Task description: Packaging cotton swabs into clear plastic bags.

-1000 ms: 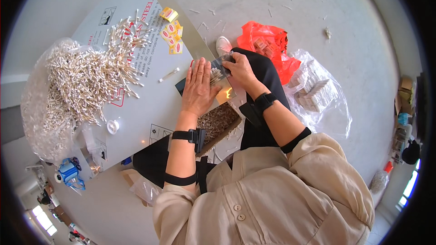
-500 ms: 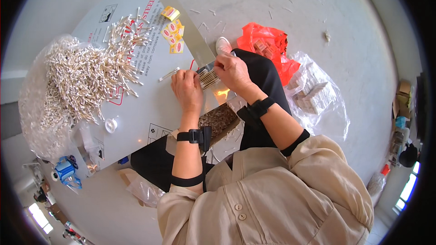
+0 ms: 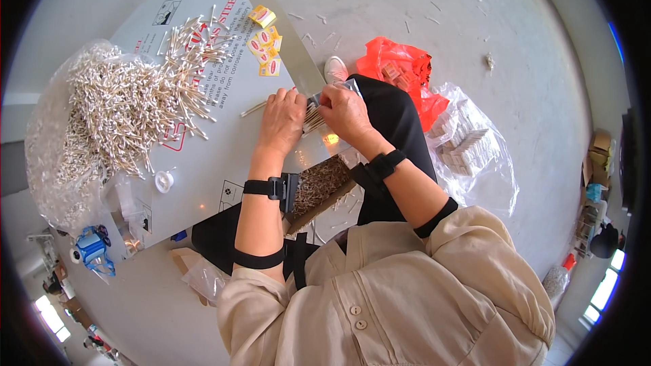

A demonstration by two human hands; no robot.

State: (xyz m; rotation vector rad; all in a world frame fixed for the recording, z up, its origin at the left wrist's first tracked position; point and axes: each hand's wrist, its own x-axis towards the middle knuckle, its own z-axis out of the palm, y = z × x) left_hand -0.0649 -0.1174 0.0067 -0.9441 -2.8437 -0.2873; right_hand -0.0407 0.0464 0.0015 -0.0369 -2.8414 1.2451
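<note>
My left hand (image 3: pixel 282 119) is closed with curled fingers at the left side of a small bundle of cotton swabs (image 3: pixel 313 119), over the table's edge. On the bundle's other side my right hand (image 3: pixel 344 112) is pinched, and a piece of shiny clear plastic bag (image 3: pixel 352 87) shows past its fingers. The fingers partly hide the swabs' ends. A loose cotton swab (image 3: pixel 253 109) sticks out left of my left hand. Below both hands stands an open cardboard box (image 3: pixel 324 205) filled with small brown pieces.
A large heap of cotton swabs (image 3: pixel 112 112) spills from a clear bag onto the table (image 3: pixel 193 183). Yellow-and-white labels (image 3: pixel 269 54) and a white round spool (image 3: pixel 163 181) lie there too. An orange-red bag (image 3: pixel 386 61) and a clear bag of white packets (image 3: pixel 468 146) rest on the floor at right.
My left hand has shifted slightly up and closer to my right hand, covering more of the swab bundle. More of the shiny plastic shows by my right fingers.
</note>
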